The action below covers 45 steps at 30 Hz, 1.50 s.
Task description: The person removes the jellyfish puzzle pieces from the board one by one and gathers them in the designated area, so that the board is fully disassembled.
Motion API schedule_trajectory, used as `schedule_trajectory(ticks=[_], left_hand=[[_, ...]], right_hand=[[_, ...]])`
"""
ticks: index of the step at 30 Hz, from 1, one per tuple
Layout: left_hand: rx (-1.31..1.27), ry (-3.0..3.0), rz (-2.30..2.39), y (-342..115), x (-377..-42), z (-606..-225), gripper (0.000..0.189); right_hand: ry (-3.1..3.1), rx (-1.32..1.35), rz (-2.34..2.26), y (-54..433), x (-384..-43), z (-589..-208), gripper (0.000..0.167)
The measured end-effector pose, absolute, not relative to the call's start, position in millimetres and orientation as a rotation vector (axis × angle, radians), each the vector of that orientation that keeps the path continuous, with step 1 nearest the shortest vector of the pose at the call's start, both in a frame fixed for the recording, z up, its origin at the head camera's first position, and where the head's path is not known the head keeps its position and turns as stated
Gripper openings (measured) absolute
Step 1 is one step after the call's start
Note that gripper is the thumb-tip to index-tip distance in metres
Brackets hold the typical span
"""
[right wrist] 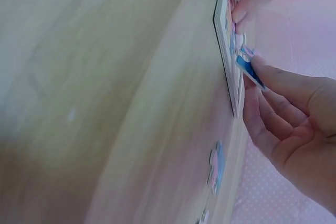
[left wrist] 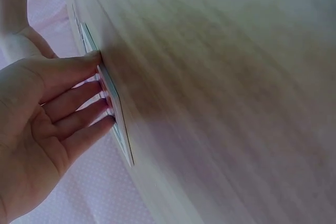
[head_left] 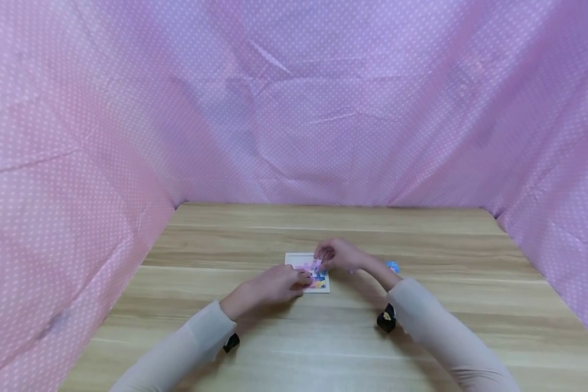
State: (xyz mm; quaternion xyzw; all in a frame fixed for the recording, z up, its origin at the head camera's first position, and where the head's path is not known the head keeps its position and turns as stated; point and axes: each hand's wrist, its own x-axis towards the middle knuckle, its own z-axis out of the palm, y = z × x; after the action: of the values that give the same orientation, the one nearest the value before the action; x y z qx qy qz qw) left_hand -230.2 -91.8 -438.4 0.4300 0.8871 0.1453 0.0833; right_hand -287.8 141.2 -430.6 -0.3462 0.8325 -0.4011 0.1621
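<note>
A small jigsaw puzzle in a white-rimmed tray point(head_left: 296, 256) lies flat on the table, with pink, blue and yellow pieces inside. My left hand point(head_left: 279, 283) rests at its lower left. In the left wrist view, the thumb point(left wrist: 86, 62) touches the tray's edge while the fairly straight fingers rest on the puzzle. Above the tray's right side, my right hand point(head_left: 342, 255) pinches a puzzle piece point(right wrist: 250, 72) between thumb and fingers. That piece has a blue edge and is tilted. The hands partly cover the picture.
Loose blue and pink puzzle pieces point(right wrist: 218, 166) lie on the wooden table point(head_left: 323, 337), right of the tray. In the head view, a blue piece point(head_left: 393, 267) shows beyond the right wrist. Pink dotted cloth point(head_left: 294, 136) hangs behind and at both sides.
</note>
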Motion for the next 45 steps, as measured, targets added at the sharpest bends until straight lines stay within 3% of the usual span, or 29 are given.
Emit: schedule_trajectory(ticks=[14, 22, 30, 45], left_hand=[[1.334, 2.692, 0.348, -95, -222, -437, 0.03], [1.291, 2.673, 0.44, -104, -225, -435, 0.026], [1.317, 2.658, 0.401, -110, -226, -437, 0.033], [1.245, 2.667, 0.438, -114, -221, -437, 0.03]], right_hand=[[2.453, -1.0, -1.193, 182, -284, -423, 0.016], [2.521, -0.861, -1.2, 216, -280, -422, 0.017], [2.498, -0.766, -1.216, 246, -272, -418, 0.016], [2.462, -0.873, -1.179, 286, -248, -423, 0.016]])
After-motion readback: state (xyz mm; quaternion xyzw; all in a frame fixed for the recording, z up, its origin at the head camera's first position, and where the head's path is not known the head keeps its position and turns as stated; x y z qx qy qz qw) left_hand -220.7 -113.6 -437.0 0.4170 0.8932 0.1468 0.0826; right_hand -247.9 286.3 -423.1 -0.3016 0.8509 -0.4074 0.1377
